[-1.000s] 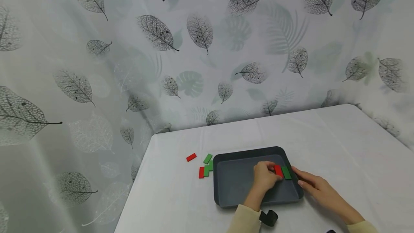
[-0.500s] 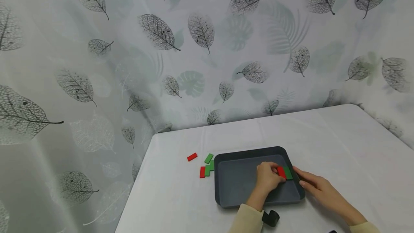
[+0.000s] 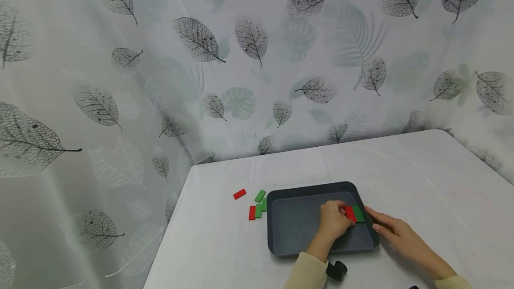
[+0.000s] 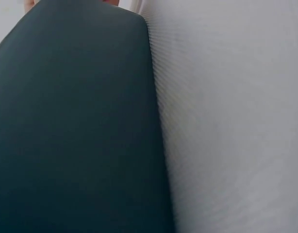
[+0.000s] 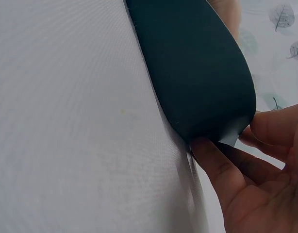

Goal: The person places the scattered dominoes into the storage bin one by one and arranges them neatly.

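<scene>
In the head view, a dark grey tray (image 3: 295,220) lies on the white table. My left hand (image 3: 332,220) reaches into it and pinches a flat red block (image 3: 350,214) by its two ends. The block lies right beside a green block (image 3: 359,214) near the tray's right wall. My right hand (image 3: 401,234) holds the tray's right side from outside. The right wrist view shows the fingers of the right hand (image 5: 265,189), one at the bottom edge of the tray and another at its rim. Only the tray's outer wall (image 4: 81,111) fills much of the left wrist view.
Left of the tray lie several loose blocks: a red one (image 3: 239,194) set apart, green ones (image 3: 260,196) close to the tray wall, and another red one (image 3: 252,212). A leaf-print curtain (image 3: 305,57) hangs behind the white table (image 3: 217,244).
My left hand has slid the red block a little to the right, up against the green block. My right hand keeps its place at the tray's side.
</scene>
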Action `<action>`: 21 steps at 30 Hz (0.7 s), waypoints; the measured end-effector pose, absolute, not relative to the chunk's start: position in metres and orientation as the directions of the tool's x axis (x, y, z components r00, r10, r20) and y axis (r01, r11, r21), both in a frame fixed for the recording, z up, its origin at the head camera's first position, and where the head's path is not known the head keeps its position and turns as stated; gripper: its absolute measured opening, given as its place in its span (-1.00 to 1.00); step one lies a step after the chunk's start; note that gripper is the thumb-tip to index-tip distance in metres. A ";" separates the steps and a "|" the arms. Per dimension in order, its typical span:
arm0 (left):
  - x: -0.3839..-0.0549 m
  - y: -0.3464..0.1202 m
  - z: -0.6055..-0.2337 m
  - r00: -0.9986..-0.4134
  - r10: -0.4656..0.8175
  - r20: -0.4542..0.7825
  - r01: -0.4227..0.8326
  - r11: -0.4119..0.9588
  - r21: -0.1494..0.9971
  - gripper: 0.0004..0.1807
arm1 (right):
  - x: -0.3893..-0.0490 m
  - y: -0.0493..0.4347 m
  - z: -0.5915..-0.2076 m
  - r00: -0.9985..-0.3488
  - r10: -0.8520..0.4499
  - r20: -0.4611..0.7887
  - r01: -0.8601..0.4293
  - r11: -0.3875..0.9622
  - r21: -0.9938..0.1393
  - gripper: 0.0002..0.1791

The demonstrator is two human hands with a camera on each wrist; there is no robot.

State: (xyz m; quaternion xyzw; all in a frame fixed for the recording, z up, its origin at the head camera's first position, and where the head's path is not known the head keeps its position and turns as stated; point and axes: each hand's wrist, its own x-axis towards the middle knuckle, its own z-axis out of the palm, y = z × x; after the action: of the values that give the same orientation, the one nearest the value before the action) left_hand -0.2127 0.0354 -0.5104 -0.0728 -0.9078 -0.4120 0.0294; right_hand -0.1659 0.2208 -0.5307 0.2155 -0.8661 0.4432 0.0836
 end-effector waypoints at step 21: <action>-0.215 -0.020 -0.478 -0.888 0.075 0.454 0.426 0.507 0.749 -0.55 | -0.168 0.222 -0.536 -0.877 -0.308 0.370 -0.479 0.488 -0.730 -0.51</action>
State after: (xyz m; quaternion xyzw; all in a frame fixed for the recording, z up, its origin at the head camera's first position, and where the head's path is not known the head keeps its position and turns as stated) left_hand -0.2149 -0.0196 -0.4775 -0.1477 -0.8482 -0.4738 0.1849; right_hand -0.1684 0.2218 -0.5361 0.2295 -0.8572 0.4510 0.0951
